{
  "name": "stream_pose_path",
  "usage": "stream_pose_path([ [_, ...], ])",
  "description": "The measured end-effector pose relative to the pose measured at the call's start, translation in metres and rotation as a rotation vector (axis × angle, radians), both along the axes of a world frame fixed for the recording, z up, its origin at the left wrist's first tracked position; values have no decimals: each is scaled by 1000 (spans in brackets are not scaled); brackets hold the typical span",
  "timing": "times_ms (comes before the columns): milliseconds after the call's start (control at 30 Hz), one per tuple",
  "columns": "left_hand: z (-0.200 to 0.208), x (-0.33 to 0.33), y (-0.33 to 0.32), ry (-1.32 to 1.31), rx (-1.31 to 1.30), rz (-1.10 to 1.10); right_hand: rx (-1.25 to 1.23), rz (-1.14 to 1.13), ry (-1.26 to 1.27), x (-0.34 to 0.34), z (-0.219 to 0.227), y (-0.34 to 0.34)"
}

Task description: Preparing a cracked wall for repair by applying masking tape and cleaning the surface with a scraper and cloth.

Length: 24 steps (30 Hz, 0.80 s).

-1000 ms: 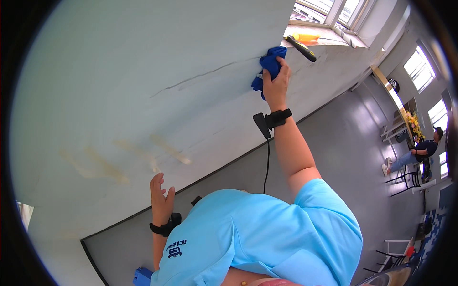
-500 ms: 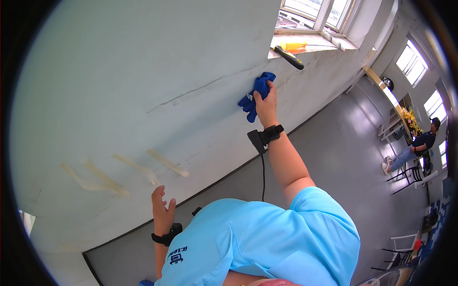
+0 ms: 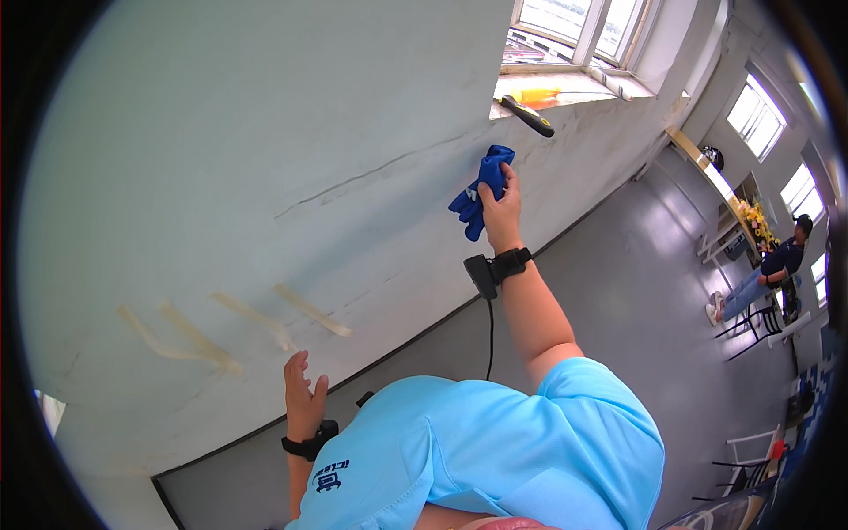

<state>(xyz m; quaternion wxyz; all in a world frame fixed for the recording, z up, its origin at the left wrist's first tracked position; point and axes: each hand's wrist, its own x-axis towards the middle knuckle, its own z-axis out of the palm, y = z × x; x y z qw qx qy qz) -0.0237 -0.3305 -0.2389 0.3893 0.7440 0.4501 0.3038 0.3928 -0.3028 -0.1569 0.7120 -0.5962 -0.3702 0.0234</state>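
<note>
The right hand (image 3: 501, 210), arm stretched up and forward, grips a bunched blue cloth (image 3: 480, 193) pressed against the pale wall (image 3: 265, 132), below the windowsill (image 3: 574, 84). The left hand (image 3: 303, 395) is raised with fingers spread, empty, close to the wall's lower part.

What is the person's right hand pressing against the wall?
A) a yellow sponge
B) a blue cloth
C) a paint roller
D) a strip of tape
B: the right hand holds a bunched blue cloth against the pale wall, just below the window sill.
</note>
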Motion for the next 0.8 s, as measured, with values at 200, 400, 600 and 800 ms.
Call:
stream_pose_path([
  [200, -2, 8, -3, 4, 7, -4, -160, -50, -175, -4, -8, 7],
  [400, -1, 6, -7, 22, -9, -10, -321, -121, -304, -3, -14, 13],
  [600, -4, -4, -13, 18, -11, 3, -95, -143, -207, -11, 15, 9],
  [800, -9, -13, -21, 15, -1, 2, 29, -275, -439, -22, 66, 16],
])
